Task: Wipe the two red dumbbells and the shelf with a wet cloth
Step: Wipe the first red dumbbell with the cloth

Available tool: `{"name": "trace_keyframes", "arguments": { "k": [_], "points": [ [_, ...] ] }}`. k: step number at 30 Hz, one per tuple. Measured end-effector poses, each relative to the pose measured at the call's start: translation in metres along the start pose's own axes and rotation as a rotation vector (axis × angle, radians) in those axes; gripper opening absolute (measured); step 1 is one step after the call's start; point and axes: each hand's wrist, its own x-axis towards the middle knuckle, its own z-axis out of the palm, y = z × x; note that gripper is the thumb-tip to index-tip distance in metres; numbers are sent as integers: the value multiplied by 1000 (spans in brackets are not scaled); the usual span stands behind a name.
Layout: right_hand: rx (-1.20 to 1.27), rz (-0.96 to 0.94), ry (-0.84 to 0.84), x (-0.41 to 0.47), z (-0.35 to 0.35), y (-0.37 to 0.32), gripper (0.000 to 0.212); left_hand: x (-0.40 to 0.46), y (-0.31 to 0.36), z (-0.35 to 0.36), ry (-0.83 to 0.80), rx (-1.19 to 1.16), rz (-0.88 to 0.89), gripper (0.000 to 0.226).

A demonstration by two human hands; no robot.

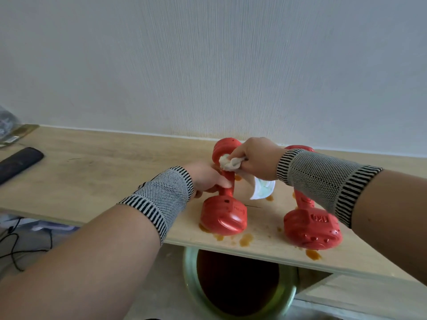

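Note:
Two red dumbbells lie on the light wooden shelf (104, 158) against the wall. My left hand (205, 179) grips the handle of the left dumbbell (223, 213). My right hand (254, 160) pinches a bunched white cloth (227, 162) against the far head of that dumbbell; a loose end of the cloth hangs down to the shelf. The right dumbbell (312, 229) lies beside it, its far part hidden behind my right wrist. Orange-brown stains (246, 240) dot the shelf around both dumbbells, mostly near the front edge.
A black remote-like object (18, 162) lies at the shelf's left end, beside a clear packet (11, 132). Below the shelf's front edge stands a green bowl (191, 280) holding dark brown liquid. Black cables (13, 245) run over the floor at the left.

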Motion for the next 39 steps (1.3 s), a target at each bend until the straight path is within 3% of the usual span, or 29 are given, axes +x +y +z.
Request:
{"name": "trace_keyframes", "arguments": {
  "k": [4,9,14,17,23,28,30,36,39],
  "points": [
    [-22,-43,-44,-11,-3,4,21,2,-1,1,-36,-112,-26,20],
    [22,-176,-247,-29,-2,-6,19,4,-5,-3,16,-140,-46,40],
    [-70,-54,-36,-3,2,-6,15,7,-13,-7,56,-121,-70,52],
    [-16,-16,-12,2,7,-9,20,8,-18,-9,58,-106,-75,53],
    [-61,-252,-187,-16,9,-28,19,9,-29,-15,28,-145,-59,44],
    [-133,-46,-36,7,7,-21,25,4,-27,-21,20,-19,-84,37],
    [-137,-66,-42,7,7,-20,25,3,-28,-25,32,10,-84,31],
    [-109,-245,-249,-16,4,-36,25,3,-33,-26,115,-58,-67,23],
    [-152,-137,-104,-2,6,-27,26,1,-32,-26,89,-45,-73,25]
  ]
}}
